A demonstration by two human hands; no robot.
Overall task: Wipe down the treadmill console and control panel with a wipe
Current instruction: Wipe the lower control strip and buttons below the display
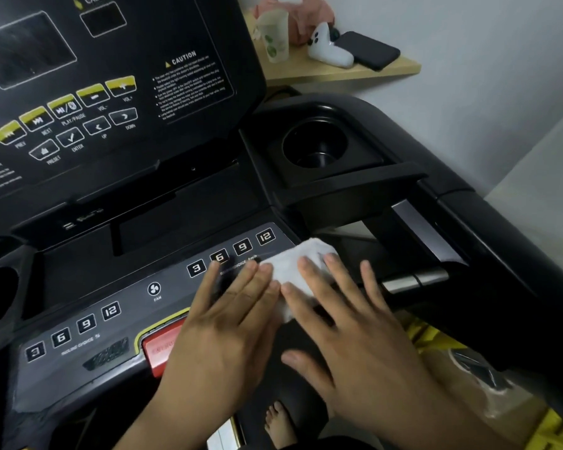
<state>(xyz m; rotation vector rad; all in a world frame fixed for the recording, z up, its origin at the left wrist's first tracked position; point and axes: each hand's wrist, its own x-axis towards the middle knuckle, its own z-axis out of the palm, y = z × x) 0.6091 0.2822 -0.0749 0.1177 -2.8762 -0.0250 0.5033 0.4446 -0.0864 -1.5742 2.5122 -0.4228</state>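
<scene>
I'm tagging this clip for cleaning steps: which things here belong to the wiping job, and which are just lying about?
In the job: wipe, under left hand and right hand; control panel; console.
Lying about: cup, controller and phone on the shelf.

Head-worn camera looks down, close over the treadmill console [176,141].

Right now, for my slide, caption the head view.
Left hand and right hand press a white wipe on the treadmill control panel.
</scene>
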